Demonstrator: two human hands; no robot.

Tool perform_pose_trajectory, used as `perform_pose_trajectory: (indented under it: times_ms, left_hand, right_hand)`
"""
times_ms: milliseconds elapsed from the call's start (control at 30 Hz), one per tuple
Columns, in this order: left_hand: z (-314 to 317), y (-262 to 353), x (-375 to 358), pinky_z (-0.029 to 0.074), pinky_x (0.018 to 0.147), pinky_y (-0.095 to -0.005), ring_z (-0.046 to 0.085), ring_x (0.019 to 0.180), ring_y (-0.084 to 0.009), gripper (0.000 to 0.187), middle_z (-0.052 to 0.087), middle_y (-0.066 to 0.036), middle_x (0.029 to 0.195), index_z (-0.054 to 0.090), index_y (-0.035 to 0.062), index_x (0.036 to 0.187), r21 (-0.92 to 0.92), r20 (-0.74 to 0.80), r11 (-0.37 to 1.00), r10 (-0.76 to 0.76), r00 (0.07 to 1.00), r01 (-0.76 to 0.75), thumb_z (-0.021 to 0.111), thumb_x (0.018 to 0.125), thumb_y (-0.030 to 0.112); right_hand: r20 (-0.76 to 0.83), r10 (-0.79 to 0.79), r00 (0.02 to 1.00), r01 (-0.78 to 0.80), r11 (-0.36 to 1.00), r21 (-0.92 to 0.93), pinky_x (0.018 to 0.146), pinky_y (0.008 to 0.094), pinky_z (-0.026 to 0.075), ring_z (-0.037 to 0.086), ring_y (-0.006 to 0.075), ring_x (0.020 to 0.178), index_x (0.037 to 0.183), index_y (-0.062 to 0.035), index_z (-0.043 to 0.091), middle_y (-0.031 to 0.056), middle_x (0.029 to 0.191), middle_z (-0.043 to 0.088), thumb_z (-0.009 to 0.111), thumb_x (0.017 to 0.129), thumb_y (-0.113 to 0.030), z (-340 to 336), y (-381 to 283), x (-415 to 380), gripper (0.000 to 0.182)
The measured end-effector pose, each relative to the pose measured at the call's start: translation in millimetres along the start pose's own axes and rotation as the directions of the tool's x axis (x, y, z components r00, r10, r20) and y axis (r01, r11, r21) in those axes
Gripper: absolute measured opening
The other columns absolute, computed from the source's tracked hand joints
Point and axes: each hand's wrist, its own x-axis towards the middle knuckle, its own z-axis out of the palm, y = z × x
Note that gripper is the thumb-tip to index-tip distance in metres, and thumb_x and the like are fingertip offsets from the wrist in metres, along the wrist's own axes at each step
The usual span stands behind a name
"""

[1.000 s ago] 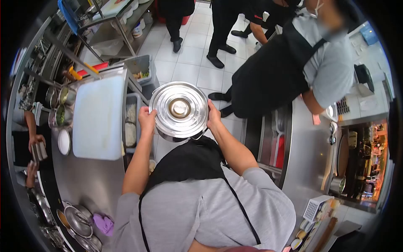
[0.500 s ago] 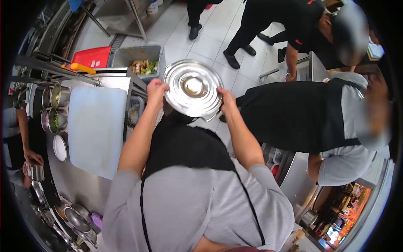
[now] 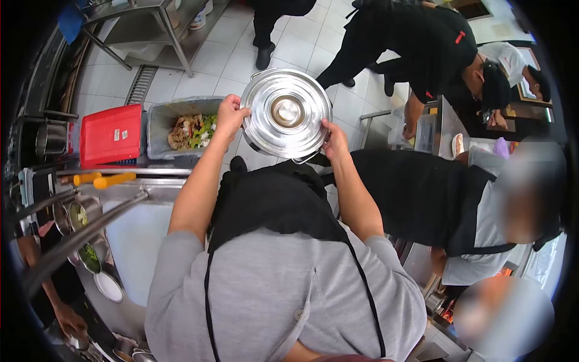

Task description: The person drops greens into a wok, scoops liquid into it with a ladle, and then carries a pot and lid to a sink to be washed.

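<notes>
A shiny steel pot with its lid on (image 3: pixel 259 102) is held out in front of my body, above the floor. My left hand (image 3: pixel 229 117) is closed on its left edge, with the thumb at the rim. On the opposite side my right hand (image 3: pixel 335 140) grips the rim, thumb on top and fingers mostly hidden underneath. A loop handle (image 3: pixel 309 158) sticks out on the near side. What the pot contains is hidden by the lid.
To the left stand a grey bin (image 3: pixel 160 139) with food scraps and a red lid (image 3: pixel 111 136). A counter with a white cutting board (image 3: pixel 142 241) and metal railing (image 3: pixel 90 235) runs nearer. Co-workers (image 3: pixel 416 187) stand close on the right; another person's legs (image 3: pixel 263 36) are ahead.
My view has moved forward, so the bin and red lid appear closer and the cutting board farther back. Both hands still hold the pot out in front.
</notes>
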Motion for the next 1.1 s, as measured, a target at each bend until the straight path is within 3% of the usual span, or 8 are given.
perform_pose_trajectory:
  times_ms: [133, 267, 367, 433, 500, 733, 1000, 1100]
  left_hand:
    - [-4, 4, 33, 0.043, 0.054, -0.0243, 0.054, 0.061, -0.01, 0.027, 0.058, -0.003, 0.072, 0.054, 0.0027, 0.091, -0.02, -0.008, 1.0, 0.021, 1.0, -0.022, 0.065, 0.068, -0.006]
    - [3, 4, 70, 0.043, 0.054, -0.0247, 0.054, 0.06, -0.0104, 0.028, 0.057, -0.003, 0.07, 0.053, 0.0019, 0.091, -0.075, -0.075, 0.996, 0.034, 0.997, -0.04, 0.065, 0.066, -0.007]
    - [9, 3, 110, 0.043, 0.053, -0.0251, 0.053, 0.058, -0.0107, 0.028, 0.056, -0.003, 0.069, 0.052, 0.0024, 0.089, -0.122, -0.18, 0.992, -0.004, 0.984, -0.018, 0.064, 0.065, -0.007]
    - [10, 7, 143, 0.043, 0.047, -0.0269, 0.052, 0.054, -0.012, 0.029, 0.055, -0.003, 0.067, 0.051, 0.0038, 0.088, -0.199, -0.212, 0.979, -0.087, 0.973, 0.044, 0.063, 0.065, -0.007]
    - [17, 25, 165, 0.042, 0.043, -0.0276, 0.051, 0.051, -0.0125, 0.029, 0.054, -0.002, 0.066, 0.05, 0.0045, 0.089, -0.243, -0.249, 0.961, -0.195, 0.949, 0.133, 0.063, 0.065, -0.007]
    - [58, 73, 252, 0.045, 0.041, -0.0254, 0.056, 0.052, -0.0125, 0.031, 0.059, -0.005, 0.07, 0.048, 0.0037, 0.091, -0.246, -0.212, 0.964, -0.153, 0.965, 0.099, 0.063, 0.067, -0.007]
    - [75, 97, 354, 0.048, 0.047, -0.0291, 0.057, 0.058, -0.0127, 0.033, 0.057, -0.004, 0.076, 0.047, 0.004, 0.095, -0.228, -0.066, 0.967, -0.129, 0.989, 0.111, 0.06, 0.067, -0.009]
    - [85, 100, 409, 0.047, 0.049, -0.0294, 0.056, 0.061, -0.0128, 0.033, 0.056, -0.003, 0.077, 0.048, 0.005, 0.095, -0.227, 0.041, 0.964, -0.133, 0.99, 0.138, 0.06, 0.068, -0.008]
  right_hand:
    - [0.111, 0.14, 0.984, -0.144, 0.989, 0.034, 0.099, 0.0584, 0.031, 0.04, 0.0327, 0.121, 0.137, -0.0063, 0.041, 0.0161, 0.133, 0.039, 0.061, 0.084, -0.056, 31, -31, 8, 0.076]
    - [0.114, 0.421, 0.9, -0.413, 0.906, -0.087, 0.096, 0.0552, 0.034, 0.043, 0.0312, 0.114, 0.12, -0.008, 0.051, 0.0146, 0.126, 0.044, 0.055, 0.086, -0.059, 50, -51, 55, 0.061]
    - [0.11, 0.425, 0.898, -0.421, 0.905, -0.065, 0.089, 0.0499, 0.043, 0.047, 0.027, 0.106, 0.11, -0.0085, 0.055, 0.012, 0.113, 0.052, 0.053, 0.089, -0.055, 57, -57, 108, 0.051]
    - [0.2, 0.391, 0.899, -0.403, 0.915, 0.022, 0.074, 0.0396, 0.049, 0.049, 0.0268, 0.095, 0.1, -0.0065, 0.053, 0.0128, 0.103, 0.051, 0.056, 0.087, -0.035, 64, -79, 131, 0.031]
    - [0.273, 0.382, 0.883, -0.414, 0.908, 0.067, 0.075, 0.0418, 0.052, 0.052, 0.028, 0.09, 0.098, -0.0042, 0.051, 0.0151, 0.103, 0.051, 0.057, 0.083, -0.022, 72, -98, 153, 0.024]
    - [0.391, 0.368, 0.844, -0.454, 0.878, 0.154, 0.089, 0.0447, 0.053, 0.061, 0.0329, 0.094, 0.102, 0.0014, 0.054, 0.0218, 0.107, 0.057, 0.055, 0.081, -0.013, 82, -145, 216, 0.025]
    - [0.229, 0.29, 0.929, -0.349, 0.893, 0.286, 0.088, 0.049, 0.052, 0.06, 0.0295, 0.087, 0.091, -0.0012, 0.058, 0.0129, 0.095, 0.06, 0.054, 0.074, -0.011, 124, -178, 255, 0.019]
    - [0.297, 0.157, 0.942, -0.276, 0.866, 0.418, 0.086, 0.053, 0.052, 0.059, 0.0278, 0.083, 0.086, -0.0038, 0.057, 0.0099, 0.087, 0.058, 0.055, 0.072, -0.011, 133, -194, 275, 0.016]
